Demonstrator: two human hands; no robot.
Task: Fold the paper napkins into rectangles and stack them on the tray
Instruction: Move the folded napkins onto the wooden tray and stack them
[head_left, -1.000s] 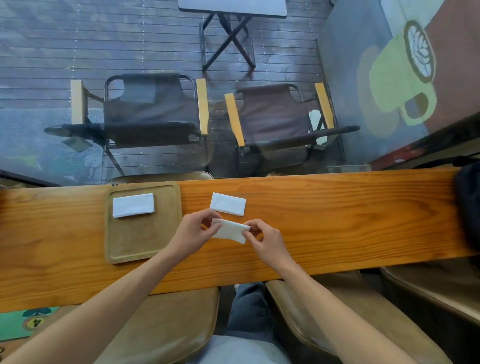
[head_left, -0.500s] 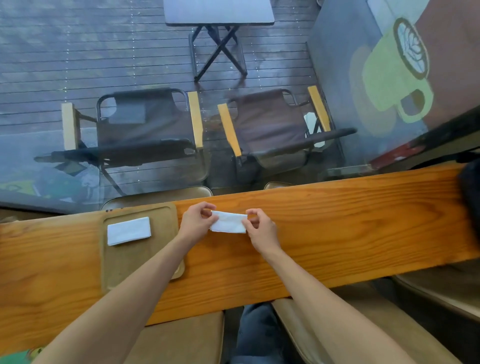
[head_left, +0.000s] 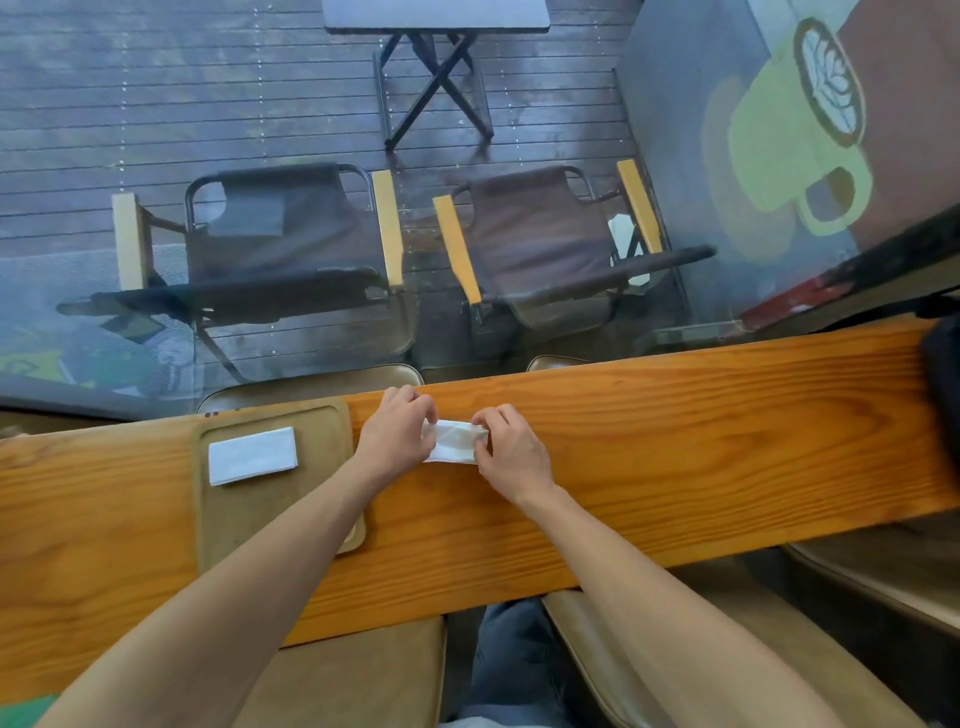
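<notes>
A white paper napkin (head_left: 453, 442) sits between my hands on the wooden counter, near its far edge. My left hand (head_left: 396, 435) pinches its left end and my right hand (head_left: 511, 456) pinches its right end. The napkin looks slightly rumpled, and both ends are hidden by my fingers. Left of my hands lies a tan tray (head_left: 270, 525) with a folded white napkin rectangle (head_left: 253, 455) on its upper part. My left forearm crosses the tray's right side.
The wooden counter (head_left: 675, 457) runs left to right, with a glass pane just beyond its far edge. A dark bag (head_left: 943, 384) sits at the counter's right end. Padded stools (head_left: 358, 680) stand under the near edge.
My hands have carried the held napkin away from me, up over the second napkin that lay on the counter. That second napkin is no longer separately visible. The camera has tilted.
</notes>
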